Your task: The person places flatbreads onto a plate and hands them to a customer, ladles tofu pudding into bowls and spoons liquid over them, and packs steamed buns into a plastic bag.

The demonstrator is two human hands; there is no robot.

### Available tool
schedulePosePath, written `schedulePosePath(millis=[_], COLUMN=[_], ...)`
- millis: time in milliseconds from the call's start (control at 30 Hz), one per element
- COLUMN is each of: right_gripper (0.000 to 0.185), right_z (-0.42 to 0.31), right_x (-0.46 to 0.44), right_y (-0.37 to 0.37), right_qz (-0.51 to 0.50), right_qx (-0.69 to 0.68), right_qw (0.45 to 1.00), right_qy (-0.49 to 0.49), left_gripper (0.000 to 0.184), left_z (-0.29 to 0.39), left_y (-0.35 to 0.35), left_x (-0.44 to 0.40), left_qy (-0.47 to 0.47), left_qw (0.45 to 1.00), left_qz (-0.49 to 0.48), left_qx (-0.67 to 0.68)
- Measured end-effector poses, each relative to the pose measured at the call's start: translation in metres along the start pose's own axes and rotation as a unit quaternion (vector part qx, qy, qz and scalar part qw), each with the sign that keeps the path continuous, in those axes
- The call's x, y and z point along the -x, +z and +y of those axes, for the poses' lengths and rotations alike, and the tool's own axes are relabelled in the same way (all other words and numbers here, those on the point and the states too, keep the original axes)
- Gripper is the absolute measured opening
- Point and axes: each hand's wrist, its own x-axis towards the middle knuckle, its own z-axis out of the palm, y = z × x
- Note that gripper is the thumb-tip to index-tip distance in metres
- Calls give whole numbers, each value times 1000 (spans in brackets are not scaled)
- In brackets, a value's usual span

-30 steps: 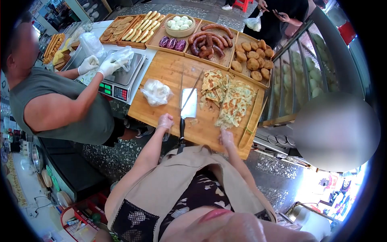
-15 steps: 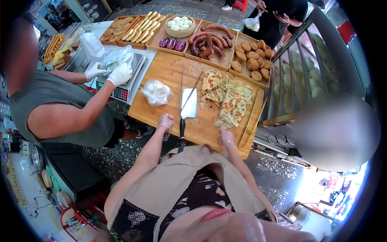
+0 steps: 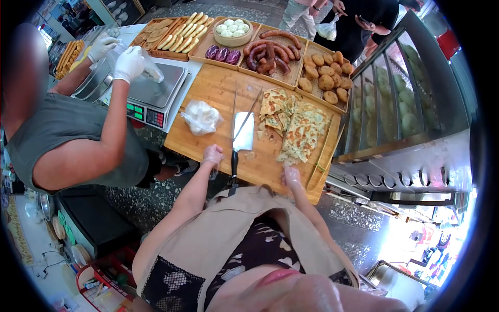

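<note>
My left hand point(image 3: 212, 154), in a clear plastic glove, rests with curled fingers at the near edge of the wooden cutting board point(image 3: 202, 86). Just right of it lies a cleaver point(image 3: 244, 132) with a black handle, and long thin tongs point(image 3: 250, 112) lie across its blade. My right hand point(image 3: 291, 175), gloved the same way, is closed at the near end of a browned flatbread with green bits point(image 3: 303, 132), partly cut into pieces. Whether either hand holds anything is hidden. A knotted white plastic bag point(image 3: 201, 117) sits beyond my left hand.
Behind the board stand trays with sausages point(image 3: 270, 52), round fried buns point(image 3: 326, 82), purple rolls point(image 3: 222, 54) and a steamer of white buns point(image 3: 232, 29). A gloved co-worker point(image 3: 78, 140) stands left by a scale point(image 3: 156, 91). A glass-fronted cabinet point(image 3: 390, 93) stands right.
The co-worker's hands have lifted a plastic bag off the scale and moved back left. A person in pale trousers has appeared behind the trays. My hands have stayed put.
</note>
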Motion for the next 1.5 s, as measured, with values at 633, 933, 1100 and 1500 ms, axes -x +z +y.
schedulePosePath(millis=[633, 933, 1100, 1500], right_gripper=[45, 43, 43, 60], right_z=[3, 44, -71, -388], right_x=[-1, -41, -15, -215], right_y=[-4, -3, 15, 185], right_qz=[-16, 12, -229, 134], right_qx=[-3, 228, 478, 452], right_qw=[1000, 968, 833, 674], right_qy=[0, -104, -156, -569], left_gripper=[24, 7, 13, 30], left_z=[-1, 15, 38, 31], left_y=[-1, -4, -17, 1], left_x=[1, 22, -9, -60], left_qy=[2, 121, 275, 261], left_qw=[1000, 989, 948, 951], left_qz=[4, 86, 135, 124], left_qx=[6, -6, -82, -106])
